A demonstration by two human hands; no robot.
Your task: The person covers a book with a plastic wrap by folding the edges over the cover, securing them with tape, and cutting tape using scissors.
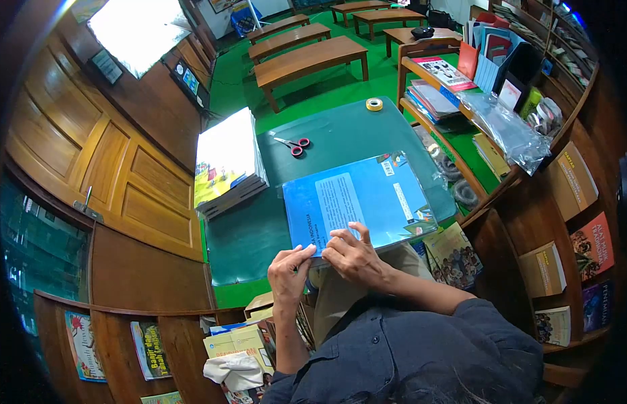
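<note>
A blue book (377,202) lies back cover up across the near edge of the green-topped table (243,246), its surface glossy like clear plastic. My left hand (290,271) pinches the book's near edge at the left corner, thumb and fingers pressed together. Just right of it, my right hand (356,259) grips the same edge with bent fingers over the cover. What lies under the fingers is hidden. Beyond the book rest scissors (299,149) with red and black handles, blades apart. A roll of yellow tape (374,104) sits near the table's far edge.
Left on the table stands a stack of books (226,158). A wooden shelf (421,71) with folders and a clear plastic sheet (512,128) is at the right. Bookshelves curve around my seat, and low wooden benches (310,60) stand on the green floor ahead.
</note>
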